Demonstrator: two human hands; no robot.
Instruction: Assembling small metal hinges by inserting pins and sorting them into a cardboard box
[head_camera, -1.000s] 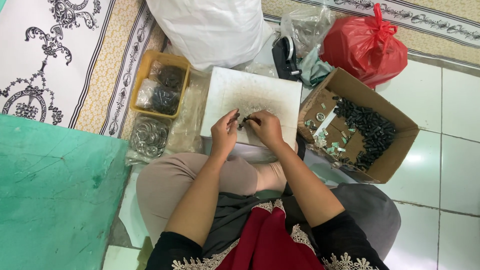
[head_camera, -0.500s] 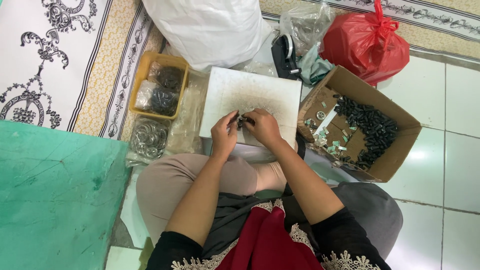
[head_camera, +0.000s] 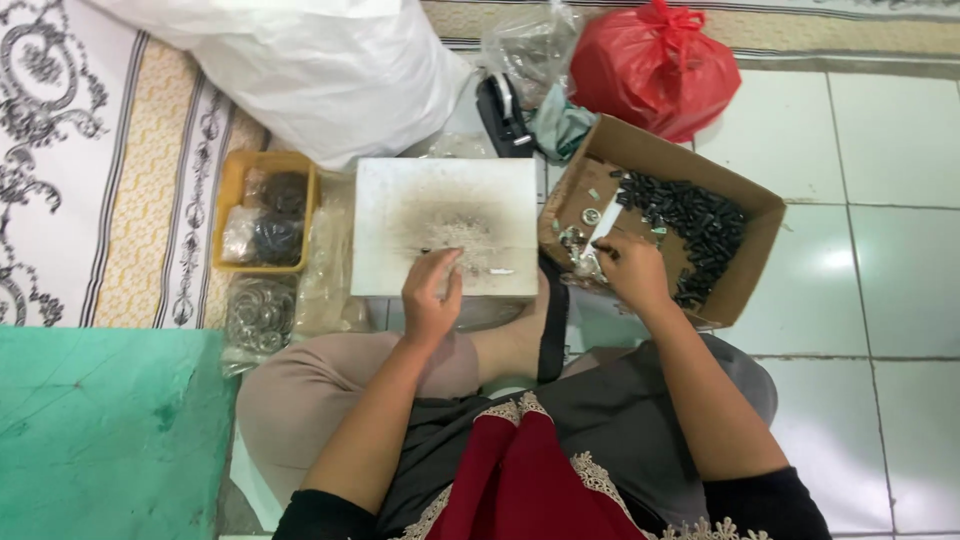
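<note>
Right hand (head_camera: 628, 272) now reaching right into cardboard box (head_camera: 745, 270), fingers curling over small parts, grasp unclear; left hand (head_camera: 432, 297) resting mid-frame on white board (head_camera: 400, 205), pinching something small.

— Where do we have the board (head_camera: 445, 235)?
— On our lap, straight ahead, our left hand (head_camera: 430, 300) on its near edge.
— And the box (head_camera: 745, 270)?
— Right of the board, small parts (head_camera: 690, 215) in it, our right hand (head_camera: 632, 272) inside.
— The tray (head_camera: 232, 185)?
— Left of the board. A sack (head_camera: 300, 60) lies behind it, a tied bag (head_camera: 655, 65) behind the box.
</note>
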